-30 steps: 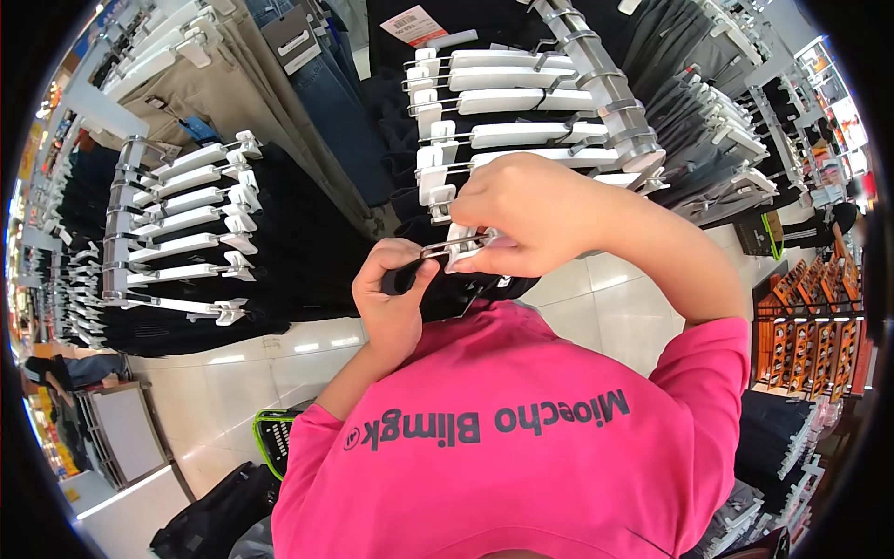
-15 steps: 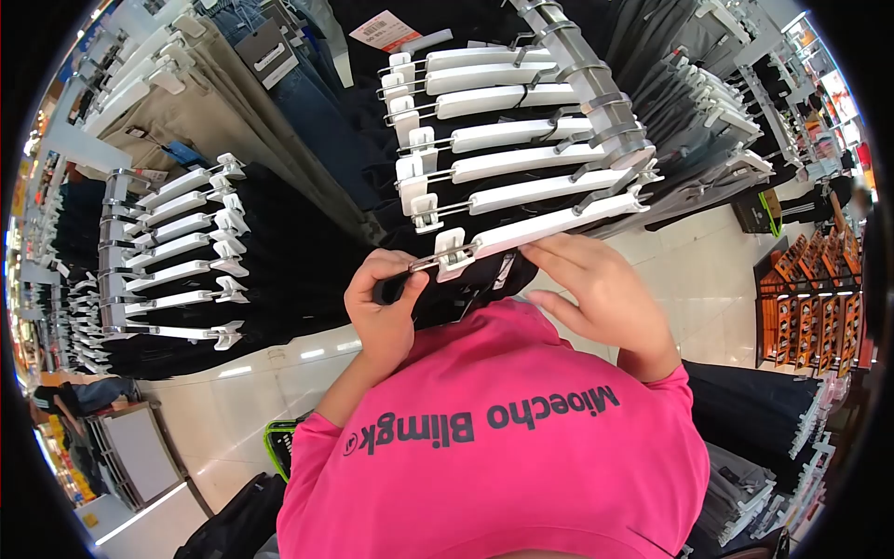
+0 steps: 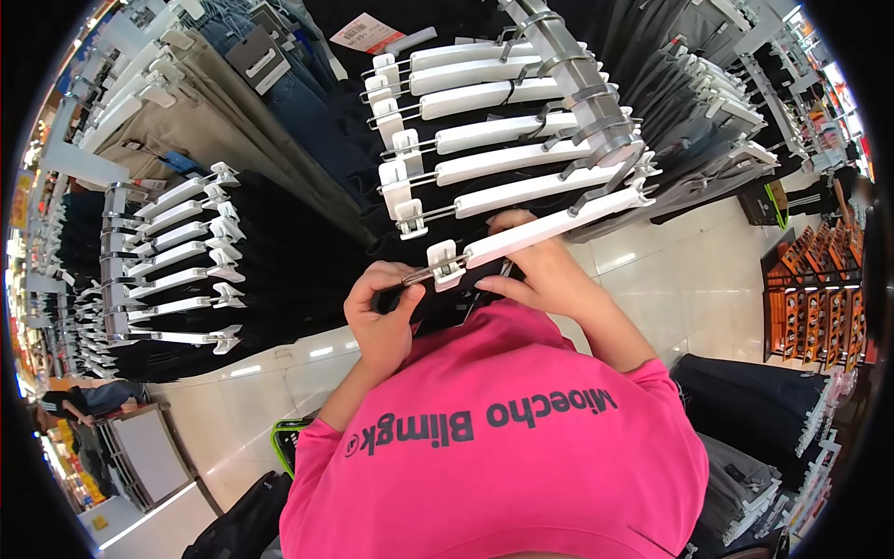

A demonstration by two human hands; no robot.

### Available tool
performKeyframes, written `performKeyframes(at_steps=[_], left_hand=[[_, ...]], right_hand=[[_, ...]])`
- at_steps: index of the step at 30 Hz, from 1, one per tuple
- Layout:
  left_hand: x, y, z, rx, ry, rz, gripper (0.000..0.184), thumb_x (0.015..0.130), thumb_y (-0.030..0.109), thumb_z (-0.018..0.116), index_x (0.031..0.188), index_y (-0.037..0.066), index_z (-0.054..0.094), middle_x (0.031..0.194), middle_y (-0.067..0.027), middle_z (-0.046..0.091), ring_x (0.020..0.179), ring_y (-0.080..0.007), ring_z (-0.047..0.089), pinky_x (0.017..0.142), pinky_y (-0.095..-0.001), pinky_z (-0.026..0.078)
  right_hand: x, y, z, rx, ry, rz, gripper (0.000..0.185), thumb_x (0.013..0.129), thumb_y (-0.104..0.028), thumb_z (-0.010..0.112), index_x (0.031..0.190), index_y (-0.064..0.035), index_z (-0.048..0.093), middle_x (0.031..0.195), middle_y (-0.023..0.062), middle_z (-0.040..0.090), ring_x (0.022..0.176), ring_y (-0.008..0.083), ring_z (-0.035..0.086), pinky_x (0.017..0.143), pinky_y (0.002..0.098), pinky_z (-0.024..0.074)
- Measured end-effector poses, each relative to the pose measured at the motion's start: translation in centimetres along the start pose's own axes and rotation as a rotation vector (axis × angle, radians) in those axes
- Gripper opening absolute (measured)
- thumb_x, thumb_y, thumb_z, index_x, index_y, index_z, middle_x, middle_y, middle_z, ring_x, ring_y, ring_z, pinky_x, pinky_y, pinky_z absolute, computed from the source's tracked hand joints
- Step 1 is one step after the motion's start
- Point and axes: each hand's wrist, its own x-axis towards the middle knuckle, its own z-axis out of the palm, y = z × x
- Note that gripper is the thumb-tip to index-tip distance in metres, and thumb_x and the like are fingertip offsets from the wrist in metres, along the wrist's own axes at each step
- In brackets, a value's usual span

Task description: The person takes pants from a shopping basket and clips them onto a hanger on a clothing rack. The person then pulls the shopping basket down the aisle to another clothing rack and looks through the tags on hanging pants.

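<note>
Nearest to me on the metal rail hangs a white clip hanger with black trousers below it. My left hand is closed at the hanger's left end, thumb and fingers pinching the dark waistband by the metal wire. Just right of it sits the hanger's white clip. Under the hanger bar, my right hand is closed around the trousers' waistband, its fingers partly hidden behind the bar. A dark label with white print shows near the right thumb.
Several more white hangers with dark trousers line the same rail. At left stands another rack of black trousers, with beige trousers behind. Grey trousers hang at right. An orange display stand stands on the tiled floor.
My right hand has moved left and under the hanger bar, its fingers closing on the waistband. The front hanger now sits farther from the one behind. My left hand keeps its pinch.
</note>
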Motion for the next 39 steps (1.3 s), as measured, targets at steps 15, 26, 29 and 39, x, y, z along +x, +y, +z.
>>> performKeyframes(at_steps=[15,26,29,39], left_hand=[[-1.8,-1.4,1.1,0.039,0.119,-0.06,0.011,0.074,-0.004,0.065,0.081,-0.001,0.056,0.082,-0.0064,0.056,0.077,-0.0119,0.053,0.072,-0.0234,0.041],[-2.5,-1.8,1.9,0.032,0.145,-0.015,0.01,0.076,-0.001,0.065,0.081,-0.002,0.057,0.087,-0.0079,0.056,0.079,-0.0122,0.051,0.072,-0.0228,0.039],[-2.5,-1.8,1.9,-0.016,0.182,-0.006,0.01,0.077,0.0,0.065,0.081,-0.002,0.057,0.09,-0.0084,0.056,0.081,-0.0126,0.051,0.074,-0.0232,0.04],[-1.5,-1.3,2.4,-0.081,0.123,0.026,0.006,0.08,-0.002,0.061,0.079,-0.002,0.055,0.102,-0.0109,0.056,0.092,-0.0152,0.054,0.083,-0.0263,0.042]], right_hand=[[5.2,-5.0,-6.6,-0.243,-0.064,-0.475,0.032,0.067,-0.017,0.069,0.092,0.0013,0.058,0.077,0.0073,0.058,0.075,0.023,0.058,0.063,0.0322,0.0463],[10.1,-7.4,-7.0,-0.577,-0.798,-0.357,0.023,0.069,-0.022,0.066,0.073,-0.0016,0.056,0.061,0.011,0.053,0.069,0.0265,0.056,0.06,0.0346,0.0442],[9.7,-5.6,-6.3,-0.364,-0.676,-0.439,0.021,0.07,-0.02,0.064,0.074,-0.0014,0.055,0.063,0.0118,0.053,0.069,0.0289,0.055,0.059,0.0364,0.0437],[9.4,-4.0,-5.8,-0.131,-0.415,-0.599,0.029,0.071,-0.025,0.065,0.067,-0.003,0.047,0.061,0.01,0.047,0.062,0.0293,0.05,0.054,0.0386,0.0392]])
